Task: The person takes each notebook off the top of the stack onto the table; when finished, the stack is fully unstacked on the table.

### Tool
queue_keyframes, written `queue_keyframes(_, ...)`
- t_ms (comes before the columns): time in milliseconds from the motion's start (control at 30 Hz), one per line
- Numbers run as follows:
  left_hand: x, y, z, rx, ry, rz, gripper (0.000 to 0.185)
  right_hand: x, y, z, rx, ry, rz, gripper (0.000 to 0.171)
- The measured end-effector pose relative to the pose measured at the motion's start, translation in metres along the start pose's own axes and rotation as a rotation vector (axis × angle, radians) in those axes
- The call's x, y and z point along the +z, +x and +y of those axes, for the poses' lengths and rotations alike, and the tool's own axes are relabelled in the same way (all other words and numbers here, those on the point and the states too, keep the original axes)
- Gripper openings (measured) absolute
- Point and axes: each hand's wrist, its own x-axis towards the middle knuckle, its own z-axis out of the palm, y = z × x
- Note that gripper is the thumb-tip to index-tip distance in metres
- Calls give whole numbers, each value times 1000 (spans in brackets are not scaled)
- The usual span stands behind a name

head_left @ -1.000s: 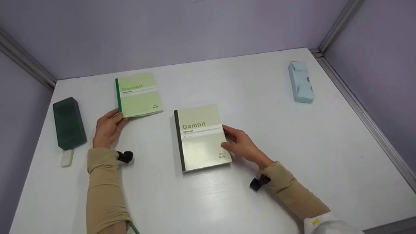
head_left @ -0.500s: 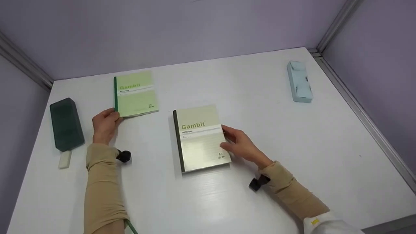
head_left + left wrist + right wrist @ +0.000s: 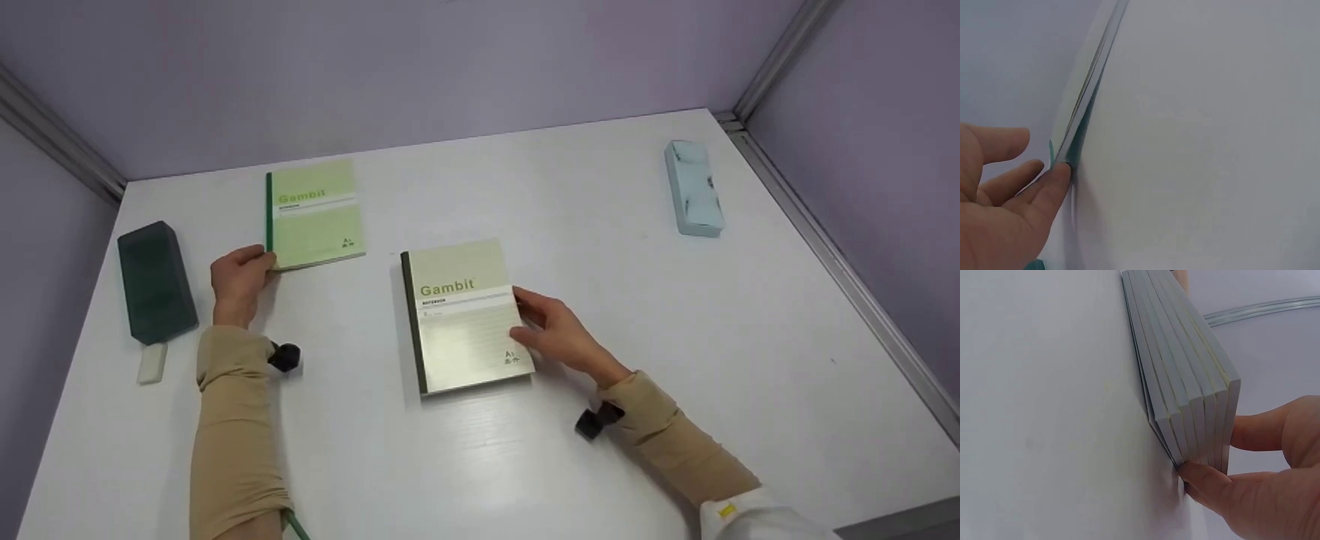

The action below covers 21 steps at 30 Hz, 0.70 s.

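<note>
A light green notebook [image 3: 319, 225] with a green spine lies at the back left. My left hand [image 3: 241, 279] is at its lower spine corner. In the left wrist view the fingertips [image 3: 1062, 171] touch this corner [image 3: 1074, 147], while the thumb stands apart from the cover. Nearer the middle, a dark-spined notebook [image 3: 465, 345] tops a stack. My right hand [image 3: 559, 334] grips the stack by its right side, thumb on the cover. The right wrist view shows several notebooks [image 3: 1199, 422] piled there, their edges slightly uneven, with fingers [image 3: 1207, 481] low against them.
A dark green case [image 3: 157, 281] stands at the left, with a small whitish block [image 3: 152, 364] at its near end. At the back right lies a pale blue case [image 3: 694, 187]. Walls border the white table [image 3: 675, 315] behind and at both sides.
The light green notebook has shifted slightly toward the back left, and my left hand has moved slightly left. My right hand and the stack have stayed in place.
</note>
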Motion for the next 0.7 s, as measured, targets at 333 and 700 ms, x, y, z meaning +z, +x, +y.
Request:
queue_keyframes(333,-15,-62,14,213,7,-24,54,2,2,0,-3,11,-25,65)
queue_keyframes(700,40,-143,-20,432,131,-358,42,2,-10,-30,3,3,-17,62)
